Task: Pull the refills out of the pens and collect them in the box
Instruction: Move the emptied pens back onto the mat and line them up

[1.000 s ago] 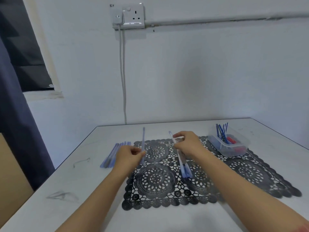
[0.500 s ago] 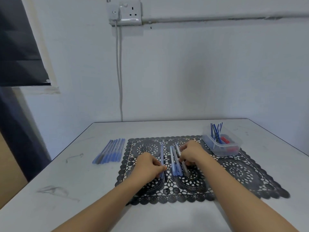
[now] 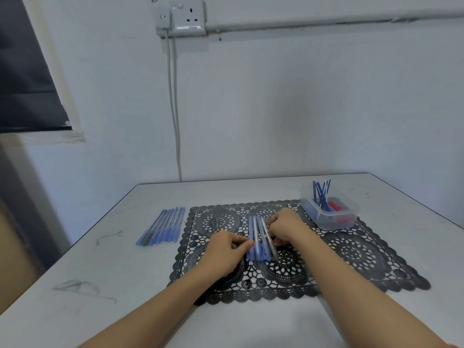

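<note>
On lace mat [image 3: 351, 249], pens [image 3: 259, 238] between left fingers [image 3: 244, 245] and right fingers [image 3: 276, 222]

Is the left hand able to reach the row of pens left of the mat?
Probably yes: only mat and bare table lie between the left hand, at the bundle of pens, and the row of pens.

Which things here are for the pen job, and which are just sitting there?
For the job: bunch of pens on the mat, row of pens at the left, clear box, blue refills standing in it.
Just lying about: black lace mat, wall socket, grey cable.
</note>
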The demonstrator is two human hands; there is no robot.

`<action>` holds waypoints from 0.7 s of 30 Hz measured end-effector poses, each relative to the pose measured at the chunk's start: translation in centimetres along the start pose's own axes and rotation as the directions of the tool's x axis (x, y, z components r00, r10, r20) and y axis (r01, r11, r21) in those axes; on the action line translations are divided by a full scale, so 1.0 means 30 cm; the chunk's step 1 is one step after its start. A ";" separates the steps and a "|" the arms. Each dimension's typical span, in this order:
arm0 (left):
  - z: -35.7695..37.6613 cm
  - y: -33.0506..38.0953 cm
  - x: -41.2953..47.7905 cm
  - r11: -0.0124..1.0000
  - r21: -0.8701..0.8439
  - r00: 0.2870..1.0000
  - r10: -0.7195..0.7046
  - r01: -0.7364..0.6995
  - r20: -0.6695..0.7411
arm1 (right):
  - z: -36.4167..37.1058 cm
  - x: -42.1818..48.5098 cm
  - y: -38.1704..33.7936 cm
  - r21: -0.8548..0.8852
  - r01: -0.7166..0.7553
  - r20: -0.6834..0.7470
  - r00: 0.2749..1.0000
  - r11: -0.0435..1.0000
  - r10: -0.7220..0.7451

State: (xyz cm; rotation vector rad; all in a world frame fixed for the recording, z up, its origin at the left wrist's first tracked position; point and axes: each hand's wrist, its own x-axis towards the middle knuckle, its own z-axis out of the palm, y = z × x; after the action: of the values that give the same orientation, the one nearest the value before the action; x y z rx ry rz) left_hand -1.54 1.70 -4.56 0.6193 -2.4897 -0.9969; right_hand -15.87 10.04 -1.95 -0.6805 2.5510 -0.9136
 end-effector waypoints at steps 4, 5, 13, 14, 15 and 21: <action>-0.050 -0.013 0.017 0.998 -0.025 0.996 -0.054 0.052 -0.071 | 0.014 -0.015 -0.013 -0.168 0.134 -0.160 0.974 0.977 -0.162; -0.075 -0.019 0.024 0.997 -0.028 0.991 -0.075 0.072 -0.115 | 0.023 -0.023 -0.025 -0.133 0.207 -0.214 0.949 0.969 -0.232; -0.395 -0.282 0.085 0.932 0.091 0.807 -0.251 0.351 -0.535 | 0.168 -0.057 -0.236 0.151 0.520 -0.194 0.849 0.840 -0.491; -0.427 -0.325 0.079 0.909 0.090 0.785 -0.298 0.408 -0.544 | 0.197 -0.048 -0.273 0.173 0.507 -0.155 0.860 0.844 -0.485; -0.441 -0.351 0.080 0.888 0.092 0.776 -0.337 0.450 -0.533 | 0.213 -0.037 -0.293 0.178 0.490 -0.120 0.872 0.854 -0.475; -0.479 -0.442 0.101 0.824 0.116 0.798 -0.488 0.555 -0.354 | 0.375 0.027 -0.417 0.185 0.324 0.065 0.938 0.928 -0.340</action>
State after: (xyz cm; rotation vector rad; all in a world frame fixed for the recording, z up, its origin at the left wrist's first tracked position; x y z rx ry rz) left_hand 6.51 -16.35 -3.82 1.4819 -2.1898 -0.7224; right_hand -7.31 -4.46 -2.04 -1.0973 2.2770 -1.1614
